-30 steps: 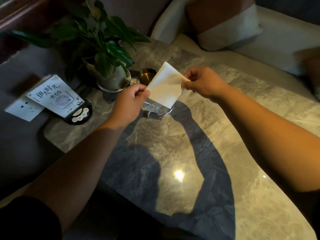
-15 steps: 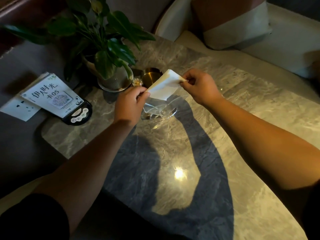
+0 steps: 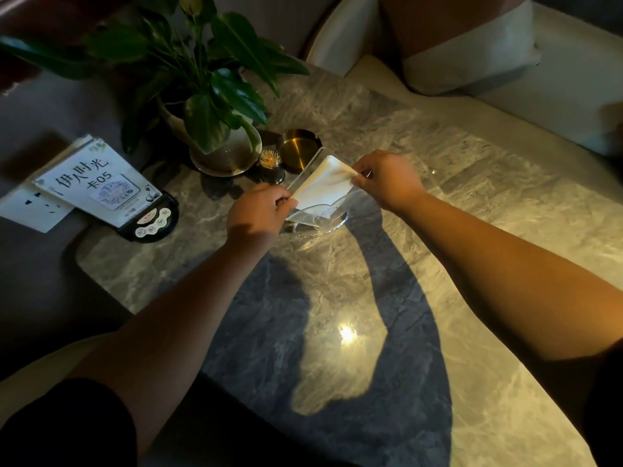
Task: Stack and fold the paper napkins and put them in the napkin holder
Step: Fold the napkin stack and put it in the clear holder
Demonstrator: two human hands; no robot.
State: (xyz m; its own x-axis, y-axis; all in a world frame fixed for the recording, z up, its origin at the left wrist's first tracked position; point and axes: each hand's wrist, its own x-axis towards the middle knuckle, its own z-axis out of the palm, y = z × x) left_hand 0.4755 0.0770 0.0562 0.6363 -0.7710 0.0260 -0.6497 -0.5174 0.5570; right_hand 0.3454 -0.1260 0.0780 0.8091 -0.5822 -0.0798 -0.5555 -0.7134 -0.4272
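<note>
Two hands are seen from the head view, both pinched shut on one folded white napkin. The left hand grips its near-left corner; the right hand grips its far-right corner. The napkin's long axis is stretched between them, slanting from near-left up to far-right. It is held tilted over a clear napkin holder standing on the marble surface, so the holder lies directly below and between the hands, equally near to each.

Whether the napkin's lower edge is already inside the slot cannot be told: the holder's transparent walls are hard to make out in the dim light. How many napkins are layered in the fold is hidden. No other loose napkins are visible.
</note>
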